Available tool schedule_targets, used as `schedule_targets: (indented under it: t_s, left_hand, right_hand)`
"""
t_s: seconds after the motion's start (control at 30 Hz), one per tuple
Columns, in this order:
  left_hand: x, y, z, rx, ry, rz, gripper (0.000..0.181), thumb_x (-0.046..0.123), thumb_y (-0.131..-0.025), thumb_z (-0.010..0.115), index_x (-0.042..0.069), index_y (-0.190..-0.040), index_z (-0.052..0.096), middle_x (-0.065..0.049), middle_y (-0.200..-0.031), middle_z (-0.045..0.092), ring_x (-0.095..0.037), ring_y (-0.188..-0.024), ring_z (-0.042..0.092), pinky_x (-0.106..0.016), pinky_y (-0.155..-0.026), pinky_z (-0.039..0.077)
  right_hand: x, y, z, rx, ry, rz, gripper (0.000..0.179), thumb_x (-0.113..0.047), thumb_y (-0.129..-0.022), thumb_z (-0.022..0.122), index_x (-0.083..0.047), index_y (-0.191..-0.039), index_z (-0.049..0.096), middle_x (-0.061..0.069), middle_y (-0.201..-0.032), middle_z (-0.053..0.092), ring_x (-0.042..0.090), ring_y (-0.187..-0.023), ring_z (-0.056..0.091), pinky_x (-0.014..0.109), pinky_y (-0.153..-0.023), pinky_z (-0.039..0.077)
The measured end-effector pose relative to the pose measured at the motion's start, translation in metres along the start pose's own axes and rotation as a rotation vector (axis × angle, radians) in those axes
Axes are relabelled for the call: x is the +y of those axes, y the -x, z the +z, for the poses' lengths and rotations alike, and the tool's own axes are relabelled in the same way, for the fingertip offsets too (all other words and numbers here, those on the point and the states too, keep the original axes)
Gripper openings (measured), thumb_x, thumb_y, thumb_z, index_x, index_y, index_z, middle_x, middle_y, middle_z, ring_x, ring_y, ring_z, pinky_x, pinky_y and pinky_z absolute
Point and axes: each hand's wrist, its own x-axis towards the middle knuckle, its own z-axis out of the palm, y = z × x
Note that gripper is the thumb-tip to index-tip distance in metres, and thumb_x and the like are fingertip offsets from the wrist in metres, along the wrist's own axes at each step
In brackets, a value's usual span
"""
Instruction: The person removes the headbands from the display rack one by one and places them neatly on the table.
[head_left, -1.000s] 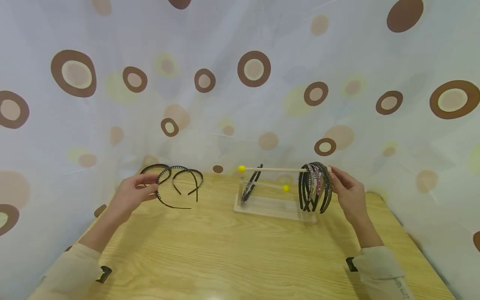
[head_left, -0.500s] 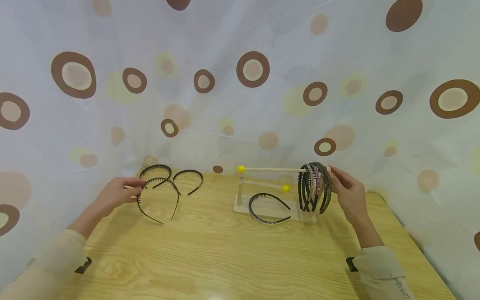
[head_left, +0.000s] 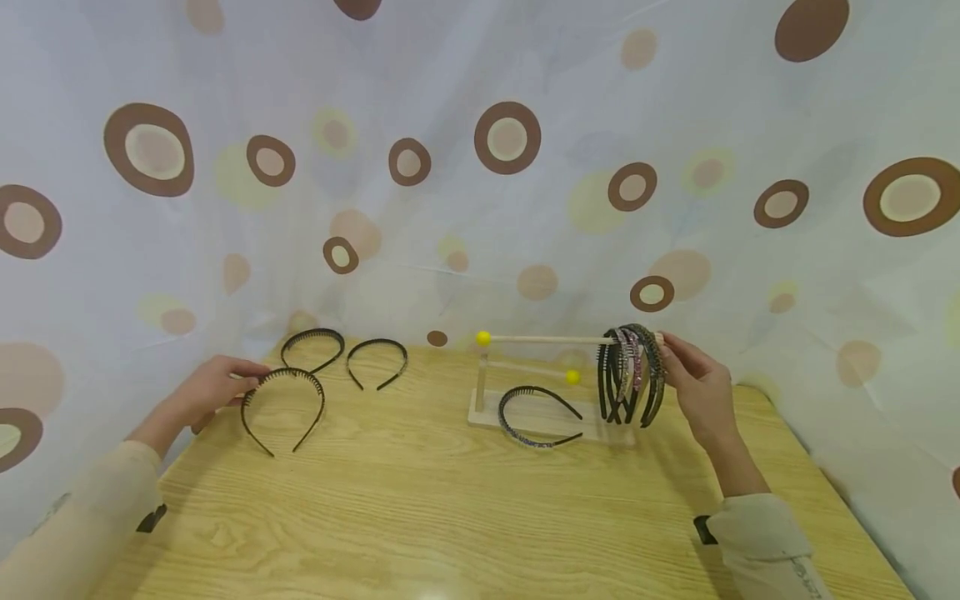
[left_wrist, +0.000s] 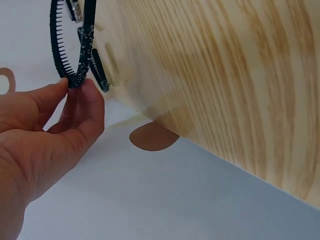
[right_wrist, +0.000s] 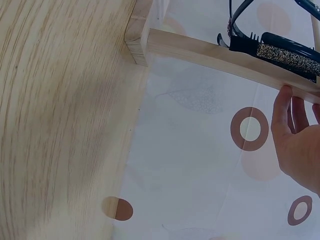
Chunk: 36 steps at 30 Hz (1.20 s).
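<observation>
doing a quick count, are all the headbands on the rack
No, in the head view the left hand holds one headband and two other headbands sit on the table, apart from the rack.

tabletop (head_left: pixel 480 517), wood-grained | wooden rack (head_left: pixel 551 408) | two black headbands (head_left: pixel 312 332) (head_left: pixel 377 341), far left | glittery headband (head_left: pixel 525 439), seemingly partly on rack base

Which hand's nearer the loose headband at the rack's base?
Right. The right hand holds the rack at one end, right of the loose headband; the left hand, farther off to its left, pinches another headband.
</observation>
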Motion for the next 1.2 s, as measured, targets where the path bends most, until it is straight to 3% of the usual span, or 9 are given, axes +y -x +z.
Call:
schedule_targets:
  t_s: [0.2,0.4,0.5,0.7,0.87,1.0,1.2]
  left_hand:
    - [-0.008,-0.009,0.001,0.007,-0.070,-0.035,0.034,0.001,-0.105,0.053,-0.017,-0.133,0.056,-0.036,-0.127,0.058,-0.047,-0.113,0.059,-0.048,-0.085,0.057]
    - [-0.012,-0.017,0.004,0.068,-0.225,-0.016,0.027,0.001,-0.100,0.058,-0.013,-0.121,0.066,-0.034,-0.121,0.063,-0.055,-0.115,0.054,-0.061,-0.095,0.045]
    - [-0.016,-0.019,0.008,0.090,-0.271,0.003,0.024,0.000,-0.097,0.060,-0.011,-0.115,0.069,-0.032,-0.115,0.066,-0.055,-0.113,0.055,-0.063,-0.095,0.043]
    - [-0.019,-0.019,0.014,0.131,-0.249,-0.008,0.027,0.000,-0.096,0.058,-0.015,-0.117,0.066,-0.033,-0.116,0.064,-0.055,-0.112,0.056,-0.062,-0.094,0.045]
    - [-0.018,-0.018,0.013,0.212,-0.227,-0.025,0.031,0.006,-0.100,0.056,-0.016,-0.121,0.062,-0.033,-0.114,0.064,-0.052,-0.107,0.058,-0.060,-0.089,0.047]
    - [-0.004,-0.018,0.013,0.287,-0.241,0.010,0.035,0.008,-0.098,0.054,-0.015,-0.124,0.060,-0.030,-0.107,0.066,-0.048,-0.100,0.062,-0.056,-0.084,0.049]
    - [0.045,-0.021,0.024,0.275,-0.205,0.062,0.040,0.017,-0.103,0.049,-0.007,-0.134,0.058,-0.029,-0.117,0.064,-0.047,-0.108,0.062,-0.054,-0.081,0.053]
  right_hand:
    - [-0.010,0.003,-0.001,-0.005,-0.036,-0.011,0.042,-0.018,-0.104,0.062,0.005,-0.140,0.058,-0.006,-0.121,0.068,0.001,-0.100,0.065,0.017,-0.077,0.054]
    - [0.013,-0.003,-0.005,0.007,-0.034,0.017,0.044,-0.022,-0.104,0.062,0.000,-0.142,0.059,-0.004,-0.125,0.068,0.001,-0.102,0.065,0.017,-0.079,0.054]
    - [0.022,-0.005,-0.006,0.006,-0.032,0.020,0.044,-0.023,-0.104,0.062,-0.002,-0.143,0.059,-0.002,-0.129,0.067,0.001,-0.104,0.064,0.017,-0.079,0.054]
    - [0.016,-0.005,-0.003,0.015,-0.050,0.019,0.045,-0.024,-0.103,0.064,-0.001,-0.141,0.059,-0.002,-0.126,0.068,0.002,-0.103,0.066,0.018,-0.079,0.054]
    - [0.018,-0.006,-0.002,0.018,-0.063,0.023,0.045,-0.024,-0.103,0.064,-0.001,-0.141,0.060,-0.005,-0.124,0.068,0.003,-0.102,0.066,0.018,-0.079,0.054]
    - [0.011,-0.003,-0.001,0.004,-0.077,0.031,0.044,-0.021,-0.103,0.064,0.002,-0.141,0.059,-0.005,-0.123,0.069,0.003,-0.101,0.066,0.018,-0.078,0.054]
    - [0.001,-0.002,-0.001,-0.003,-0.074,0.031,0.044,-0.019,-0.103,0.063,0.004,-0.140,0.058,-0.006,-0.122,0.068,0.001,-0.102,0.065,0.017,-0.079,0.054]
